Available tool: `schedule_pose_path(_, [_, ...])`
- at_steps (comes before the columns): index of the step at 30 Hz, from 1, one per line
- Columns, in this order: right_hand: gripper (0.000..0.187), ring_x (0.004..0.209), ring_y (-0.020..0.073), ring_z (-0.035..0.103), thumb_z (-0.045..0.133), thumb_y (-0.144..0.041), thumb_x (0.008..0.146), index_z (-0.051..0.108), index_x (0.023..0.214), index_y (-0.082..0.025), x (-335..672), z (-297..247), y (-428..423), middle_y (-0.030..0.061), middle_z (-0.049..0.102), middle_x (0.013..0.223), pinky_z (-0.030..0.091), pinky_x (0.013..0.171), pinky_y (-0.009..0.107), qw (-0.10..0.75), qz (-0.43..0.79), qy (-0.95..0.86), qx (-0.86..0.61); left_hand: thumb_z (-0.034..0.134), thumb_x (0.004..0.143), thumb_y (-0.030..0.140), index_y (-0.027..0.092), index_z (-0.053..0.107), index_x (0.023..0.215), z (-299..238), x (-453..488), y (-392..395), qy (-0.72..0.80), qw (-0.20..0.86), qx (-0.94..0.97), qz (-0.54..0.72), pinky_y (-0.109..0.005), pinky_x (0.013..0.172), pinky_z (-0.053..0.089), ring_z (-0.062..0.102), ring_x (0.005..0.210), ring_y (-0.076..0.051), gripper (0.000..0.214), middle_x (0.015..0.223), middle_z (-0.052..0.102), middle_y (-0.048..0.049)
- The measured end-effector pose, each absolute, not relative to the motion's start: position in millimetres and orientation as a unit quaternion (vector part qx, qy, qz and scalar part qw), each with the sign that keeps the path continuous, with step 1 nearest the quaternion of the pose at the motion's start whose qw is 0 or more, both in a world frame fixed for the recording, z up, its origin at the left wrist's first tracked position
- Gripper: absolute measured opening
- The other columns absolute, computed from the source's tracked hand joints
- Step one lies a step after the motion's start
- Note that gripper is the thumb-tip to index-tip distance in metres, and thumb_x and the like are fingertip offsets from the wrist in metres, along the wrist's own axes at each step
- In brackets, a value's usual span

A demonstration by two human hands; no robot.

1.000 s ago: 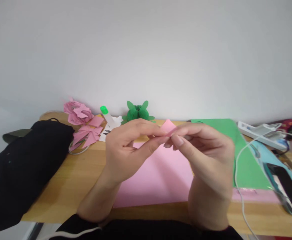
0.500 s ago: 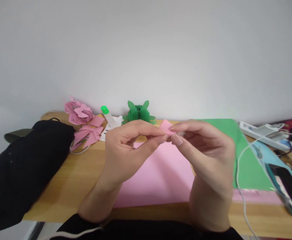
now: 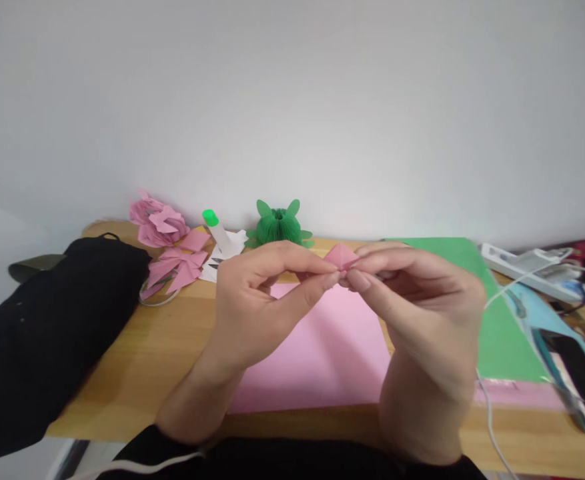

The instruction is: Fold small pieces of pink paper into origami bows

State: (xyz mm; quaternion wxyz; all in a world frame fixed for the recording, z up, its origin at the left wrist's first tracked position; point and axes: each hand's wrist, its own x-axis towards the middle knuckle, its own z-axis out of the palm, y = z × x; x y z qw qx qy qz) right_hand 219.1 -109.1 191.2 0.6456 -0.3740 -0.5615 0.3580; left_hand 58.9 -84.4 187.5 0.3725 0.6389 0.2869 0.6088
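A small folded piece of pink paper (image 3: 341, 255) is pinched between both hands, its pointed top showing a crease down the middle. My left hand (image 3: 267, 300) grips its left side between thumb and forefinger. On the right side, my right hand (image 3: 422, 307) presses it in the same way, thumb in front. The fingertips hide its lower part. Beneath the hands a larger pink sheet (image 3: 317, 360) lies flat on the wooden table (image 3: 137, 360).
Pink paper shapes (image 3: 179, 263), a green-capped glue stick (image 3: 216, 230) and a green paper figure (image 3: 279, 227) stand along the wall. A black bag (image 3: 62, 333) lies left. Rightward are a green sheet (image 3: 505, 340), a power strip (image 3: 527, 270), a white cable (image 3: 492, 420) and a phone (image 3: 579, 370).
The pink paper has turned and opened slightly, so its creased point now faces up between the hands. My right hand has shifted a little to the right.
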Motion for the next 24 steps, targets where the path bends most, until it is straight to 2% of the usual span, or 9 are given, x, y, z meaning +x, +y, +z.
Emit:
schedule_pose_path(8, [0.018, 0.075, 0.0109, 0.070, 0.076, -0.008, 0.082, 0.079, 0.084, -0.026, 215.5, 192.6, -110.8, -0.0017, 0.078, 0.084, 0.056, 0.066, 0.023, 0.646, 0.366, -0.545, -0.388, 0.076, 0.080, 0.003, 0.025, 0.078, 0.086, 186.3, 59.6, -83.9, 0.279, 0.374, 0.638, 0.613, -0.020, 0.067, 0.061, 0.071, 0.071, -0.010, 0.023, 0.081, 0.079, 0.0042])
schedule_pose_path(17, [0.018, 0.070, 0.0086, 0.070, 0.079, -0.009, 0.081, 0.077, 0.083, -0.027, 214.2, 190.9, -109.6, -0.0034, 0.077, 0.079, 0.060, 0.065, 0.019, 0.654, 0.400, -0.506, -0.395, 0.074, 0.082, 0.004, 0.023, 0.077, 0.087, 186.9, 60.8, -83.6, 0.280, 0.381, 0.642, 0.603, -0.020, 0.068, 0.062, 0.072, 0.072, -0.011, 0.020, 0.081, 0.078, 0.0026])
schedule_pose_path(24, [0.018, 0.066, 0.0118, 0.071, 0.079, -0.009, 0.079, 0.077, 0.081, -0.026, 213.1, 191.3, -107.5, -0.0022, 0.076, 0.076, 0.064, 0.063, 0.024, 0.649, 0.391, -0.504, -0.415, 0.077, 0.082, 0.008, 0.022, 0.076, 0.085, 188.8, 62.4, -84.2, 0.303, 0.407, 0.619, 0.600, -0.015, 0.072, 0.063, 0.077, 0.074, -0.010, 0.015, 0.082, 0.080, 0.0032])
